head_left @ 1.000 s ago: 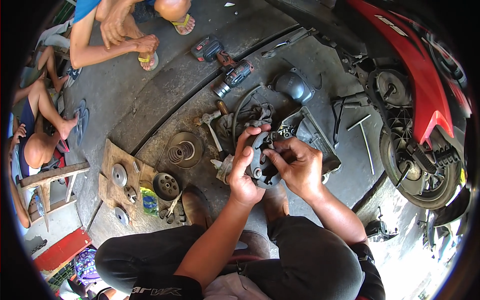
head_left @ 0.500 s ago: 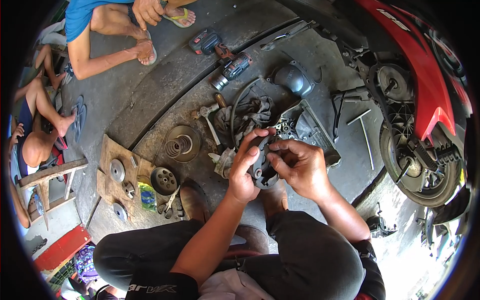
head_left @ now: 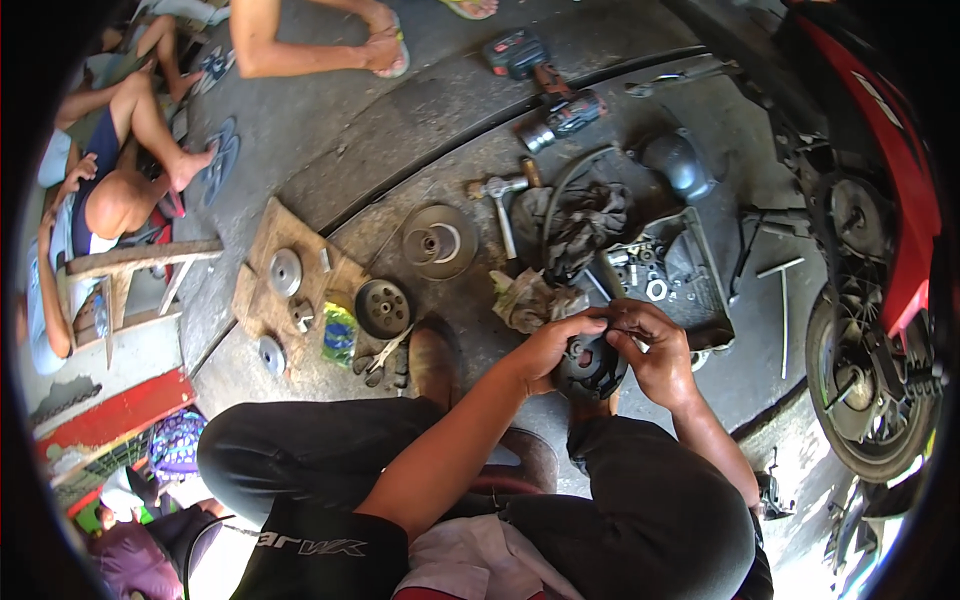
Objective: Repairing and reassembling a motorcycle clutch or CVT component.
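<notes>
Dark-metal slotted disc held up over floor, just off grey tray's near-left corner. L hand grips its upper-left edge; R hand fingertips bunch at top edge, can't tell if pinching disc or sm. pc. Looks part done: drum sits separate by wood board's right corner, nuts loose in tray.

White lettering on black sleeve, pale marking on red bodywork
</notes>
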Demonstrator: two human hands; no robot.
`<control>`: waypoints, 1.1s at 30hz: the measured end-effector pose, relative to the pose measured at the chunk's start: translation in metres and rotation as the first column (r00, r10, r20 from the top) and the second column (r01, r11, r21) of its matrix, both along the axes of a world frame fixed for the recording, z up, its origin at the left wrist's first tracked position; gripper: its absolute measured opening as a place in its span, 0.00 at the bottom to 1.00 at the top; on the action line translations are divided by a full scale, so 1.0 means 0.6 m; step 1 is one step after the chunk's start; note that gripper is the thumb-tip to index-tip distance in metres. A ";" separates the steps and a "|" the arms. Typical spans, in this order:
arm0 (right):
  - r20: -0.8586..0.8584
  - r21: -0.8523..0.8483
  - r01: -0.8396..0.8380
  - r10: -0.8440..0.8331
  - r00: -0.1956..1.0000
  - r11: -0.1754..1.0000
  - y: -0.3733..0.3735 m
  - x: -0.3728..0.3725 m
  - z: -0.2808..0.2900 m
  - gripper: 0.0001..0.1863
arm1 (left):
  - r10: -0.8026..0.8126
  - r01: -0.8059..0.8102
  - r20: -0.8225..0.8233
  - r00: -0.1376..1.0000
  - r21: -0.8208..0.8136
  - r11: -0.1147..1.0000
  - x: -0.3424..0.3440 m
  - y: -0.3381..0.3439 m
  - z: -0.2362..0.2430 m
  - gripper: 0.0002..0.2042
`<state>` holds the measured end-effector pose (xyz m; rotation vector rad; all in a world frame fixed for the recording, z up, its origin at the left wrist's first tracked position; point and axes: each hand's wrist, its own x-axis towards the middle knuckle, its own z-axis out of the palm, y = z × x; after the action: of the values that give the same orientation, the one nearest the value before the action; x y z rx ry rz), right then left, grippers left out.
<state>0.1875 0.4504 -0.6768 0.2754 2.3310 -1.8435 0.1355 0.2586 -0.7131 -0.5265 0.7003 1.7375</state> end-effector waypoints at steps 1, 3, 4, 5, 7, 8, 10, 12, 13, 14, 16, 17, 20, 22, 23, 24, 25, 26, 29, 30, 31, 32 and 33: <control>0.003 -0.043 -0.020 0.020 1.000 0.999 -0.008 0.006 -0.010 0.06 | -0.024 0.026 0.038 0.999 -0.062 0.998 0.005 -0.005 -0.006 0.20; 0.112 -0.063 0.018 -0.010 0.994 0.998 -0.020 0.009 -0.024 0.06 | -0.043 0.006 -0.170 0.984 -0.212 0.977 0.017 -0.008 -0.017 0.20; 0.180 -0.092 0.042 -0.025 0.983 0.995 -0.027 0.006 -0.031 0.06 | -0.070 -0.039 -0.339 0.938 -0.304 0.952 0.022 -0.015 -0.019 0.19; 0.171 -0.102 0.024 -0.006 0.985 0.995 -0.032 0.001 -0.035 0.06 | -0.088 -0.041 -0.340 0.936 -0.357 0.933 0.027 -0.024 -0.019 0.19; 0.162 0.097 -0.058 0.042 0.986 0.994 -0.043 -0.021 -0.038 0.07 | -0.135 -0.154 -0.526 0.840 -0.469 0.870 0.026 -0.043 -0.016 0.22; 0.167 0.084 -0.071 0.056 0.984 0.994 -0.053 -0.034 -0.038 0.09 | -0.133 -0.137 -0.492 0.860 -0.474 0.870 0.025 -0.055 -0.010 0.25; 0.154 0.118 -0.147 0.128 0.980 0.982 -0.077 -0.066 -0.027 0.09 | -0.297 -0.284 -0.711 0.637 -0.576 0.767 0.016 -0.071 0.003 0.27; 0.151 0.200 -0.248 0.220 0.964 0.948 -0.107 -0.109 -0.003 0.10 | -0.477 -0.457 -0.776 0.413 -0.629 0.628 -0.002 -0.094 0.019 0.28; 0.139 0.206 -0.283 0.258 0.956 0.937 -0.119 -0.139 0.015 0.10 | -0.476 -0.424 -0.739 0.477 -0.668 0.612 -0.017 -0.109 0.024 0.29; 0.135 0.279 -0.442 0.421 0.897 0.852 -0.130 -0.174 0.036 0.11 | -0.470 -0.387 -0.700 0.537 -0.700 0.600 -0.032 -0.126 0.027 0.30; 0.289 0.371 -0.685 0.624 0.726 0.627 -0.165 -0.251 0.076 0.12 | -0.355 -0.336 -0.687 0.635 -0.659 0.673 -0.056 -0.164 0.032 0.29; 0.250 0.346 -0.709 0.668 0.701 0.614 -0.191 -0.292 0.092 0.12 | -0.246 -0.290 -0.663 0.707 -0.589 0.755 -0.064 -0.184 0.031 0.28; 0.063 0.710 -0.652 0.899 0.434 0.265 -0.320 -0.393 0.084 0.08 | -0.159 -0.258 -0.662 0.732 -0.486 0.835 -0.078 -0.215 0.008 0.27; 0.088 0.802 -0.592 0.964 0.250 0.081 -0.443 -0.445 0.019 0.07 | -0.125 -0.264 -0.694 0.709 -0.425 0.866 -0.073 -0.215 -0.022 0.27; 0.126 0.813 -0.583 0.978 0.166 -0.006 -0.508 -0.458 -0.026 0.07 | -0.065 -0.273 -0.720 0.691 -0.343 0.899 -0.066 -0.210 -0.040 0.26; 0.244 0.803 -0.587 0.955 0.166 -0.103 -0.571 -0.454 -0.075 0.08 | -0.154 -0.180 -0.654 0.741 -0.414 0.892 -0.055 -0.200 -0.056 0.26; 0.284 0.814 -0.562 0.944 0.168 -0.145 -0.625 -0.445 -0.121 0.08 | -0.133 -0.198 -0.659 0.740 -0.403 0.893 -0.045 -0.183 -0.069 0.26; 0.200 0.843 -0.534 0.958 0.207 -0.061 -0.664 -0.424 -0.161 0.09 | 0.095 -0.445 -0.750 0.655 -0.281 0.850 -0.036 -0.165 -0.076 0.27; 0.177 0.825 -0.564 0.962 0.210 -0.029 -0.703 -0.416 -0.220 0.08 | 0.246 -0.648 -0.841 0.482 -0.153 0.746 -0.018 -0.155 -0.081 0.27; 0.324 0.772 -0.620 0.927 0.189 -0.143 -0.691 -0.423 -0.213 0.08 | 0.168 -0.578 -0.838 0.520 -0.200 0.791 -0.021 -0.157 -0.074 0.27; 0.197 0.791 -0.610 0.962 0.188 -0.043 -0.670 -0.441 -0.192 0.09 | 0.201 -0.624 -0.875 0.440 -0.137 0.770 -0.026 -0.160 -0.061 0.26; 0.184 0.799 -0.602 0.958 0.218 -0.016 -0.639 -0.465 -0.158 0.11 | 0.091 -0.430 -0.789 0.608 -0.231 0.873 -0.041 -0.169 -0.051 0.26; 0.003 0.784 -0.598 0.961 0.275 0.169 -0.595 -0.486 -0.110 0.12 | 0.009 -0.281 -0.728 0.686 -0.253 0.926 -0.062 -0.183 -0.040 0.25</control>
<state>-0.1043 0.0933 -0.7427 -1.4029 2.4185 -0.4373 0.0986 0.1489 -0.7374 -0.0999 1.5925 1.9844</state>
